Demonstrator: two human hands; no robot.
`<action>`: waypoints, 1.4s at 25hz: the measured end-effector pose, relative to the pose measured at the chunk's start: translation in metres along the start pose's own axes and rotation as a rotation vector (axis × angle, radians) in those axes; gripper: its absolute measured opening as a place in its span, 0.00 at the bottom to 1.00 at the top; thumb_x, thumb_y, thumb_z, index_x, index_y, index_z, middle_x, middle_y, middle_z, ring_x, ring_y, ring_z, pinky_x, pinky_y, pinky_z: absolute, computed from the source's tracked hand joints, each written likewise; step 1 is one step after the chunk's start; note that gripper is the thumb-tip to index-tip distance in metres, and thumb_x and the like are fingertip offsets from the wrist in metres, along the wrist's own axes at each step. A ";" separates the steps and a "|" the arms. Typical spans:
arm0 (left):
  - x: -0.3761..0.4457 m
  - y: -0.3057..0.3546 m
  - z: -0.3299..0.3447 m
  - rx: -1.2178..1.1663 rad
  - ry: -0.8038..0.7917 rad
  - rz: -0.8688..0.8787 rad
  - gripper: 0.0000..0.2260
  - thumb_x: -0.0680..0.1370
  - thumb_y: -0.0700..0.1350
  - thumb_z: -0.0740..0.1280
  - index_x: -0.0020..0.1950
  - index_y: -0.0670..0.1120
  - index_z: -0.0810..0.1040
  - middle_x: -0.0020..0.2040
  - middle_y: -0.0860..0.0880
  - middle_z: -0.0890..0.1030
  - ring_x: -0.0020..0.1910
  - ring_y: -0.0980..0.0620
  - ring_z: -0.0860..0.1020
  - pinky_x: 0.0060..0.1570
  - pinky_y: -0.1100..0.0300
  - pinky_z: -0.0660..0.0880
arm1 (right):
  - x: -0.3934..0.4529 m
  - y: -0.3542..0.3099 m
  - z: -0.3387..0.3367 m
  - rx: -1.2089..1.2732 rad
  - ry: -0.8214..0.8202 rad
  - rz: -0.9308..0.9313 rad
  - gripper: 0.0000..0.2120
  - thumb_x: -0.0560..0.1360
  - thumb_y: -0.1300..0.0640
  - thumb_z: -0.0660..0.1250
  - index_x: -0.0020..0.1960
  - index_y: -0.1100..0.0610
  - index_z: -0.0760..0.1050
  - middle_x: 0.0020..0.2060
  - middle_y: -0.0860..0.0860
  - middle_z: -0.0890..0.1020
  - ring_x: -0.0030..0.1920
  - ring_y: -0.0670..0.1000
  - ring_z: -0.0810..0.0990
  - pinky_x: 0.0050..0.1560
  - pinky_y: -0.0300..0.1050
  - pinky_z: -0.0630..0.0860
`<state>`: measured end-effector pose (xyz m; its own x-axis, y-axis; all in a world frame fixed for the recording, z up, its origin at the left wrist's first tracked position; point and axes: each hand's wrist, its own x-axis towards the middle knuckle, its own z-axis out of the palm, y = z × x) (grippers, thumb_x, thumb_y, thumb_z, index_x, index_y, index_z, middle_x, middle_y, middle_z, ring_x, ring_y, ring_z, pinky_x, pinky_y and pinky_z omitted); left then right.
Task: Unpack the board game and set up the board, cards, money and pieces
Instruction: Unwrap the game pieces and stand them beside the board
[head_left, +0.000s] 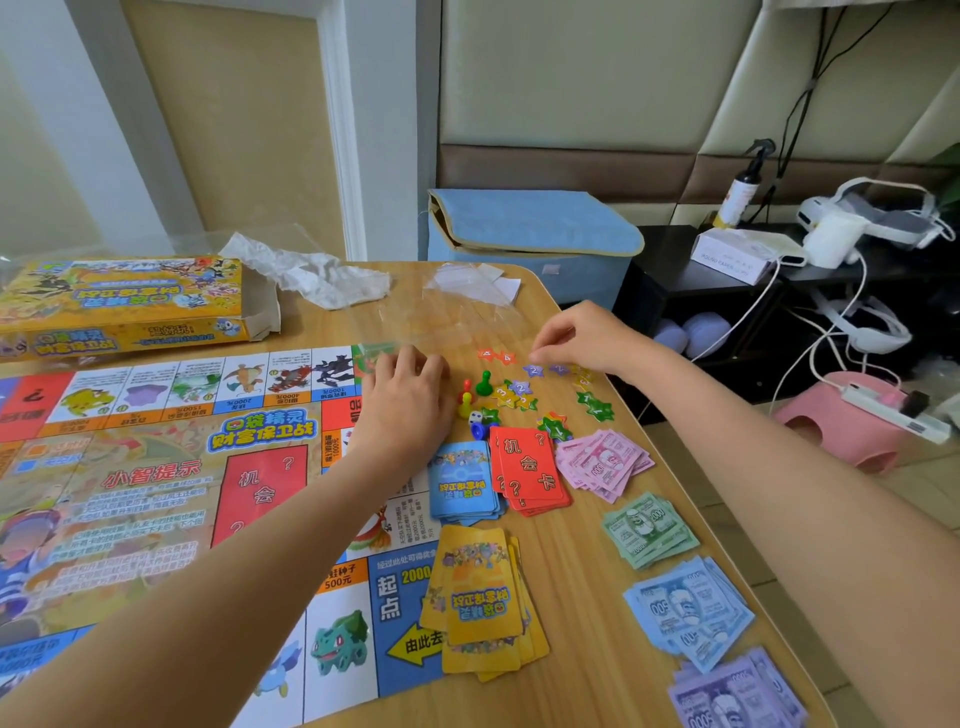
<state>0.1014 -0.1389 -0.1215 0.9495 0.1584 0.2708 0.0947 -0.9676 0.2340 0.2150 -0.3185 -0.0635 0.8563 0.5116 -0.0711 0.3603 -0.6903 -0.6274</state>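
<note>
A purple paper star token (533, 370) is pinched by the right hand (582, 338) while the left hand (405, 397), fingers curled, grip unclear, could topple the green plastic pawn (484, 383) nearby.

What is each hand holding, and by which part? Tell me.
The right hand pinches a purple star token at its edge with its fingertips. The left hand lies curled over the board's corner; any hold cannot be told.
</note>
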 end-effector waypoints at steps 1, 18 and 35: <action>0.000 0.000 0.000 0.001 0.000 0.000 0.16 0.81 0.53 0.53 0.61 0.45 0.71 0.59 0.45 0.70 0.58 0.44 0.67 0.58 0.53 0.62 | 0.000 -0.001 0.003 -0.023 -0.049 0.017 0.04 0.70 0.57 0.74 0.38 0.54 0.79 0.38 0.47 0.79 0.39 0.43 0.75 0.45 0.41 0.71; 0.000 0.001 -0.001 0.010 -0.014 -0.004 0.16 0.81 0.52 0.53 0.62 0.46 0.70 0.60 0.45 0.69 0.60 0.45 0.66 0.59 0.53 0.62 | 0.001 0.024 -0.010 -0.100 0.198 0.059 0.06 0.73 0.60 0.70 0.49 0.59 0.81 0.45 0.50 0.80 0.48 0.46 0.76 0.51 0.40 0.71; 0.001 0.000 0.001 0.031 -0.007 -0.001 0.16 0.81 0.53 0.52 0.63 0.47 0.69 0.60 0.47 0.69 0.59 0.45 0.66 0.58 0.54 0.62 | 0.030 0.015 0.007 -0.008 0.207 0.203 0.08 0.72 0.63 0.71 0.51 0.61 0.81 0.45 0.52 0.79 0.47 0.46 0.74 0.34 0.30 0.66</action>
<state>0.1027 -0.1386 -0.1219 0.9516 0.1582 0.2636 0.1051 -0.9731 0.2049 0.2430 -0.3101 -0.0807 0.9682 0.2480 -0.0339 0.1764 -0.7721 -0.6105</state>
